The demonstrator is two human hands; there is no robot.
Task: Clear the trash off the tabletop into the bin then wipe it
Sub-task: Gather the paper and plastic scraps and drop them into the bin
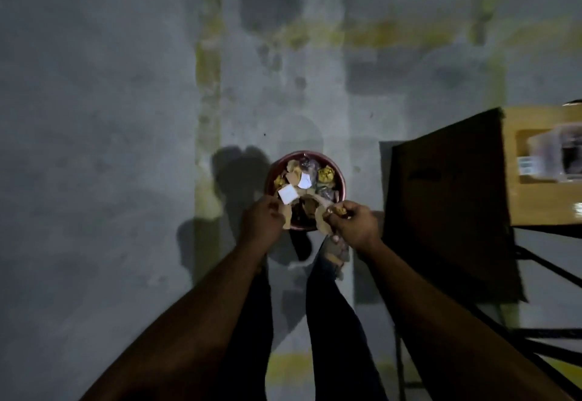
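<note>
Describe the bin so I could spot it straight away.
Look at the grey concrete floor left of the wooden table. The bin stands there below both hands, the left hand and right hand. It is the only round, red-rimmed thing, filled with crumpled paper scraps.

No legible text; perhaps a blurred label on the box [525,164].
</note>
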